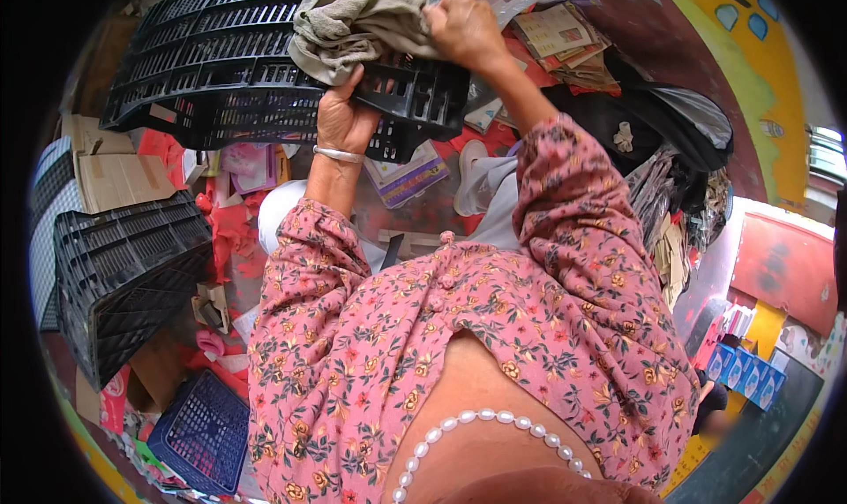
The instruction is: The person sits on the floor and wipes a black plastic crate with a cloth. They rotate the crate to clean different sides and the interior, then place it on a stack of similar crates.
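Note:
A large black slatted plastic crate [207, 74] is held up in front of me, tilted, across the upper left. My left hand [347, 120] grips its near edge, thumb on top against the rim and the fingers partly hidden behind it. Bunched over the crate's right part is a grey-beige cloth [353, 29]. At the cloth's right end my right hand [466, 29] is closed in a fist around its fabric, near the crate's far right corner.
Another black crate [123, 279] stands at left beside flattened cardboard [126, 176]. Lower left is a blue basket [201, 429]. Red scraps and paper litter the floor. Paper stacks [560, 37] and a black bag [648, 125] lie at right; blue boxes [745, 376] sit lower right.

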